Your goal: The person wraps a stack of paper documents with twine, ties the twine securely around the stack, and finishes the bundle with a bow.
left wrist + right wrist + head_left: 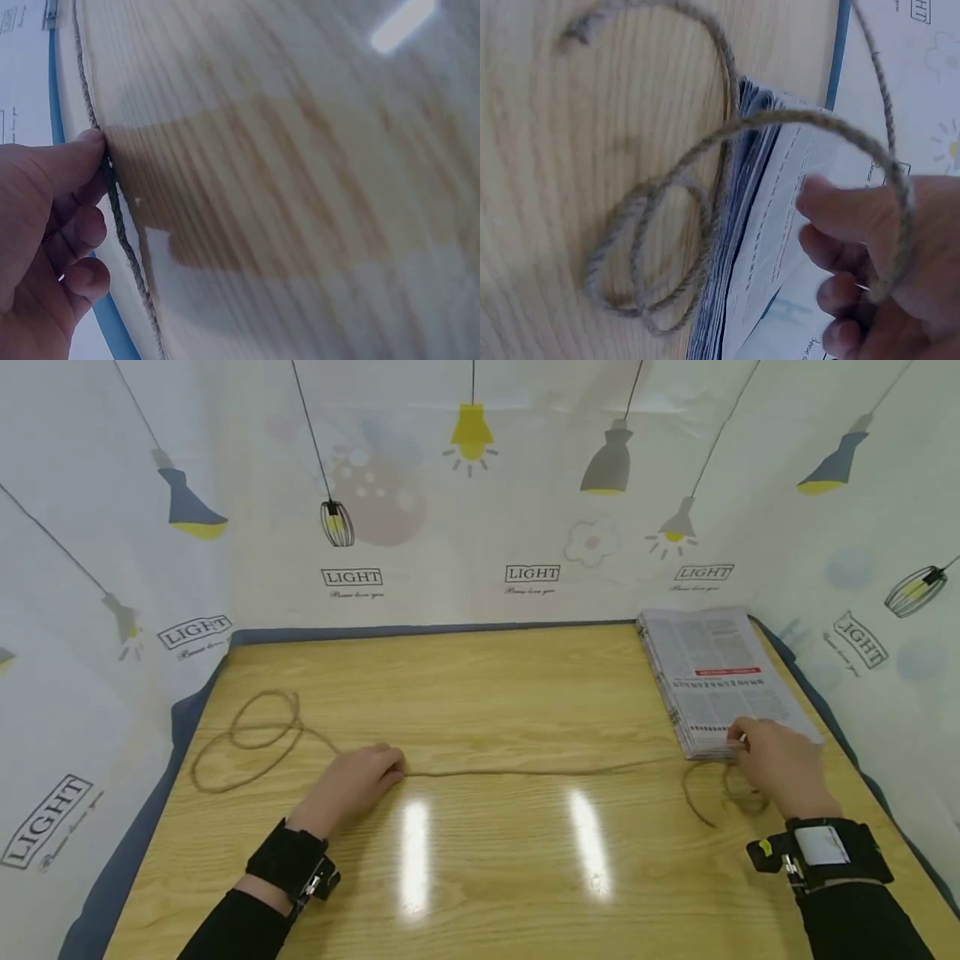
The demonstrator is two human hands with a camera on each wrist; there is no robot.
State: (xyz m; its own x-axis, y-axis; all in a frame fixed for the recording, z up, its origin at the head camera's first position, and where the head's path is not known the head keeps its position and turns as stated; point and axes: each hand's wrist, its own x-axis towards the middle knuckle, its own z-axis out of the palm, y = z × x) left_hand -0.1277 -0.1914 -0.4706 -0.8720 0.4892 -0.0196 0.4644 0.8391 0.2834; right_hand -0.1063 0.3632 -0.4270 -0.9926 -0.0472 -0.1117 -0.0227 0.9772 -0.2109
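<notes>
A thin brown rope point(510, 772) runs nearly straight across the wooden table between the two hands. At its left part, my left hand point(352, 781) pinches it between thumb and fingers; the left wrist view shows the rope point(131, 255) passing the thumb tip. My right hand point(783, 764) is over the near edge of the newspaper stack point(723, 693), fingers curled round the rope. In the right wrist view an arc of rope point(802, 116) crosses in front of the right hand point(900, 255), and its exact grip point is partly hidden.
Loose loops of rope point(240, 735) lie on the table point(450, 693) left of the left hand. A short rope end point(693, 802) curls beside the right hand. A white cloth point(450, 543) printed with lamps stands behind and at both sides.
</notes>
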